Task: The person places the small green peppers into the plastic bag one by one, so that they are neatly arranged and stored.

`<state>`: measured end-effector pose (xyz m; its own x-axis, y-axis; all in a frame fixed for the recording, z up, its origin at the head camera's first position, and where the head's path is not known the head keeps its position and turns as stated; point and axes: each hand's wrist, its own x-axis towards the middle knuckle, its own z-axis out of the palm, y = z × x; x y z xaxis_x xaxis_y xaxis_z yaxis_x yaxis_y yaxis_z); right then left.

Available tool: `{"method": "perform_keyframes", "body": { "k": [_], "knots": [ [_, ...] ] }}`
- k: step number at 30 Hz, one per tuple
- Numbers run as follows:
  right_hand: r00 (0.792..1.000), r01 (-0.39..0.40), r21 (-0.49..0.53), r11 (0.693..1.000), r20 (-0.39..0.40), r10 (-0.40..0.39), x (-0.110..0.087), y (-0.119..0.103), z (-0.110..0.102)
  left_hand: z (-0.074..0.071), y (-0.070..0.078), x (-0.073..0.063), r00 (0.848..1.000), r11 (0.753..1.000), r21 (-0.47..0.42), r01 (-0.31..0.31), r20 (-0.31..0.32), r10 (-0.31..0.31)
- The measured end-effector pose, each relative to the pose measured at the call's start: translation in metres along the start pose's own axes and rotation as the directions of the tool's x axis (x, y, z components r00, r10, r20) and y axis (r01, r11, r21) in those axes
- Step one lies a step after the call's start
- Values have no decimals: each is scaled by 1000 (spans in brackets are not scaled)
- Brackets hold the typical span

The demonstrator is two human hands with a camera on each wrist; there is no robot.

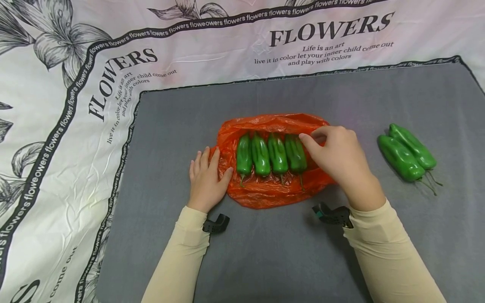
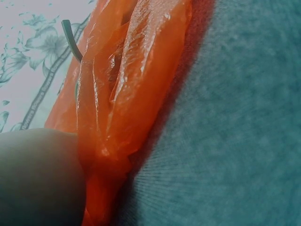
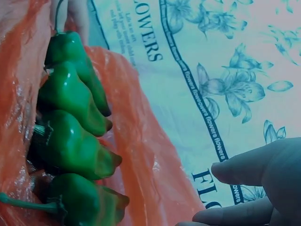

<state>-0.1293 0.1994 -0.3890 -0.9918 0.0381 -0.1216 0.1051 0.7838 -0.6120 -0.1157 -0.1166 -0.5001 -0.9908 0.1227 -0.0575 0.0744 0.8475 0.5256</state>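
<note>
Several green peppers (image 1: 278, 156) lie side by side in an orange-red plastic bag (image 1: 261, 198), stems toward the person. My left hand (image 1: 206, 183) rests at the bag's left end with its fingers fairly straight. In the left wrist view, the thumb side (image 2: 40, 176) lies against the gathered bag (image 2: 141, 94). Over the bag's right side hovers my right hand (image 1: 339, 155), thumb close to the tip of the rightmost pepper (image 1: 295, 153). The right wrist view shows this hand (image 3: 263, 183) with thumb and fingers apart, holding nothing, beside the peppers (image 3: 70, 141).
To the right of the bag, two more green peppers (image 1: 407, 153) lie together on the grey cloth (image 1: 170, 122). White cloth borders (image 1: 212, 63) with black flowers and lettering run along the back and left. Each wrist wears a black device (image 1: 216, 224).
</note>
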Motion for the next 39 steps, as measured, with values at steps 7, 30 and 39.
{"method": "perform_keyframes", "body": {
  "k": [7,30,39],
  "knots": [
    [1000,-10,7,1000,0,10,2,-2,-2,-2,-3,-1,1000,1000,-3,5,-10,-5],
    [998,-55,15,998,-10,55,0,15,-23,0,-1,2,1000,1000,13,11,10,-11],
    [997,-66,21,998,-31,67,-3,27,-30,-2,-2,1,1000,1000,15,7,5,-8]
  ]
}}
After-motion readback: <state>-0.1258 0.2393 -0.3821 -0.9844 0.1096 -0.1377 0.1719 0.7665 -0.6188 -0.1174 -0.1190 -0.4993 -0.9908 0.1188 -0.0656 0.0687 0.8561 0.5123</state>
